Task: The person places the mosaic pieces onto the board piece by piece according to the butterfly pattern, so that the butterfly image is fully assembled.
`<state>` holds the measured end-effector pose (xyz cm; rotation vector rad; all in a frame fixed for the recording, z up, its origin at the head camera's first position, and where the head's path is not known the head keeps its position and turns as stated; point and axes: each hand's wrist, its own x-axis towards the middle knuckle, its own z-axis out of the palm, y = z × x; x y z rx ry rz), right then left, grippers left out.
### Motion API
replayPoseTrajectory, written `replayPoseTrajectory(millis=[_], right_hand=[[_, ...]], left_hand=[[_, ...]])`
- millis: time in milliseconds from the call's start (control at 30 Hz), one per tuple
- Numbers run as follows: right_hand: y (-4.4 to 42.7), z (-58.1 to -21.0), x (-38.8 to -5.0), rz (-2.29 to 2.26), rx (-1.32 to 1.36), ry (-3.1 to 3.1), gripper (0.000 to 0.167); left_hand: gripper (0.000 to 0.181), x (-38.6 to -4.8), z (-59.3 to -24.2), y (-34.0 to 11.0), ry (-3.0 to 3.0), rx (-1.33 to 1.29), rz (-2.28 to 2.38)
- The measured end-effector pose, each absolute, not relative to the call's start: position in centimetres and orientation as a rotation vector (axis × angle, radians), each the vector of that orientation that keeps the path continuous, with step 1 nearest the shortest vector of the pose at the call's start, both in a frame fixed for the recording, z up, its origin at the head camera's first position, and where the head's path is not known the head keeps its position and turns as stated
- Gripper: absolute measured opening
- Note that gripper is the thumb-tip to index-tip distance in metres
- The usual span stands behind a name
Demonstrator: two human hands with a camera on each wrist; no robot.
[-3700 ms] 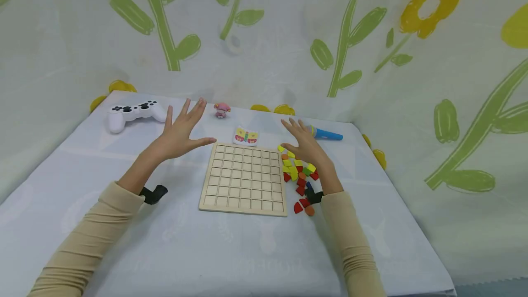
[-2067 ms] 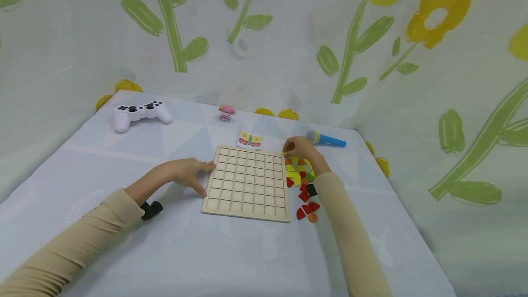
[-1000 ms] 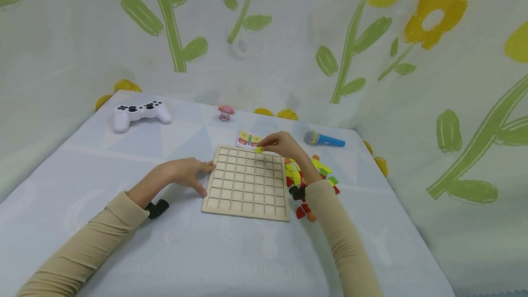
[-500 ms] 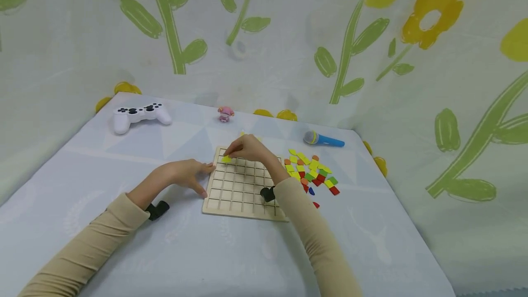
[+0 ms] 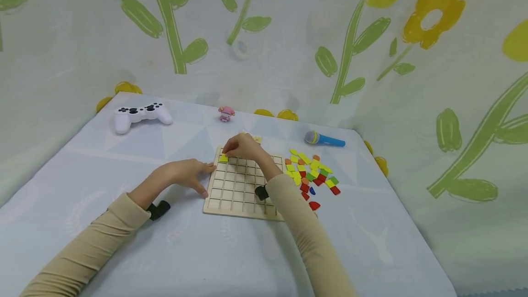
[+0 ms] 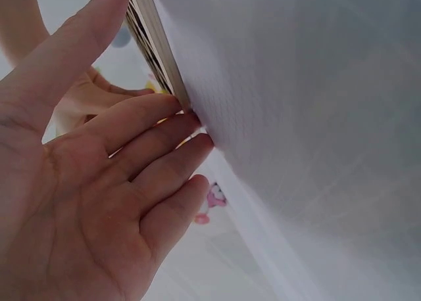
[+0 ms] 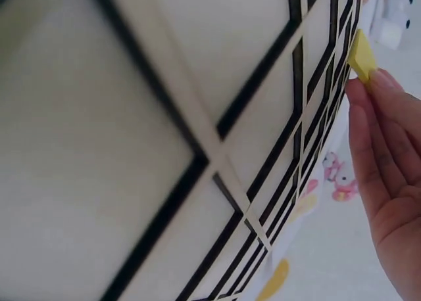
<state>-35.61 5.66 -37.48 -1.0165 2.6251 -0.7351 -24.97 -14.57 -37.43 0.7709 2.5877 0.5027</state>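
Observation:
A yellow square tile (image 5: 223, 157) is pinched between the thumb and fingertips of my right hand (image 5: 243, 145), at the far left corner cell of the wooden grid board (image 5: 231, 205). In the right wrist view the tile (image 7: 362, 56) sits tilted against the board's grid; whether it lies in the cell I cannot tell. My left hand (image 5: 185, 173) rests at the board's left edge, thumb and fingertips touching it. In the left wrist view its fingers (image 6: 145, 133) are nearly straight against the board's side. A butterfly pattern card (image 5: 256, 139) lies behind the board, mostly hidden by my right hand.
Several loose yellow, red, green, orange and blue pieces (image 5: 313, 173) lie right of the board, some hidden by my right forearm. Farther back are a white game controller (image 5: 142, 116), a pink figurine (image 5: 226, 113) and a blue toy microphone (image 5: 325, 139).
Both hands came down from above the board. The left settled on its left edge; the right took a yellow tile from the loose pieces and carried it left to the far left corner.

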Motion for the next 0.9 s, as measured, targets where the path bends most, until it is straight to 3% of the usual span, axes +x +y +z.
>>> replayPoseTrajectory(millis=[533,733,900], right_hand=[[5.7,-37.6,-35.4,-0.573,-1.06,2.62,0.015],[8.0,-36.6,-35.1,-0.724,-1.099,2.604,0.026],[10.9,-35.3,-34.9,-0.946,-0.978,2.691,0.025]], left_hand=[[0.087,-25.0,-37.4,-14.6,2.581,0.767,0.512],[0.087,-25.0,-37.6,-14.5,2.585,0.77,0.519],[0.087,-25.0,-37.7,-14.4,2.598,0.77,0.51]])
